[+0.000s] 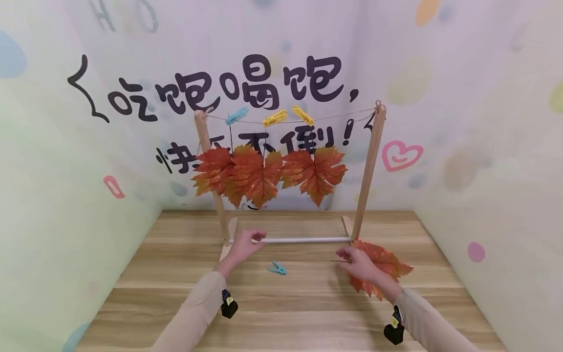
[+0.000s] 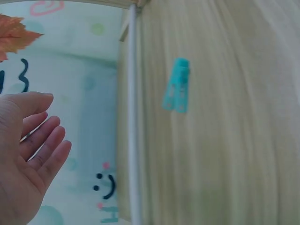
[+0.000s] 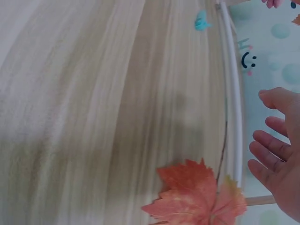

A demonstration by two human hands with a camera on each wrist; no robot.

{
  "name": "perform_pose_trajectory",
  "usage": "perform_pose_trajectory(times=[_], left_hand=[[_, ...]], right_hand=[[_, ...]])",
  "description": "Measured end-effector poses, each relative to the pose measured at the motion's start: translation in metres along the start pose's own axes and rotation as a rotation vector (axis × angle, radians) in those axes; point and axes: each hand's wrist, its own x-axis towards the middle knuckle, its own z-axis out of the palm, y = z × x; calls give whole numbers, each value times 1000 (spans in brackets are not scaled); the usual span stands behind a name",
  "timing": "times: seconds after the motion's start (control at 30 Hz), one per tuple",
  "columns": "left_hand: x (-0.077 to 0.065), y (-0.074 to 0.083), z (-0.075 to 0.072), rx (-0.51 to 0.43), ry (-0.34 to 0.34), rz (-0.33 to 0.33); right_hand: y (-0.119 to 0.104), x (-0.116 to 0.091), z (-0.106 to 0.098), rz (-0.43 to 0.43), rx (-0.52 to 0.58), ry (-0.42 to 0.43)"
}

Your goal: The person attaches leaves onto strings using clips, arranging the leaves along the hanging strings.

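My left hand (image 1: 246, 246) hovers by the left part of the white rod (image 1: 308, 240), its fingers loosely bent around nothing. On the table between my hands lies a blue clothespin (image 1: 277, 268). My right hand (image 1: 360, 265) is above an orange-red artificial maple leaf (image 1: 387, 266) on the table at the right. In the right wrist view the right hand's fingers are spread loosely with nothing between them, and the leaf's thin dark stem (image 3: 224, 145) runs beside the rod. Three similar leaves, among them a right-hand one (image 1: 314, 171), hang from a string (image 1: 340, 116).
A wooden frame holds the string between its left post (image 1: 208, 161) and right post (image 1: 369, 171). One blue clothespin (image 1: 237, 116) and two yellow ones, the first (image 1: 275, 118) near the middle, sit on the string. A printed curtain (image 1: 462, 98) stands behind the wooden table (image 1: 281, 313).
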Motion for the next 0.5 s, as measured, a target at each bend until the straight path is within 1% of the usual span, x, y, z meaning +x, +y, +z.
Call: perform_pose_trajectory(times=[0.07, 0.2, 0.3, 0.43, 0.5], left_hand=[[-4, -7, 6, 20, -14, -25], [-11, -17, 15, 42, -50, -92], [-14, -24, 21, 42, -70, -103], [-16, -31, 27, -6, -87, -112], [-16, -33, 29, -24, -83, -119]], right_hand=[[7, 1, 6, -8, -37, 14], [17, 4, 16, -34, -87, 64], [21, 6, 20, -34, -81, 91], [25, 9, 26, -61, -86, 109], [27, 10, 30, -85, -101, 117]])
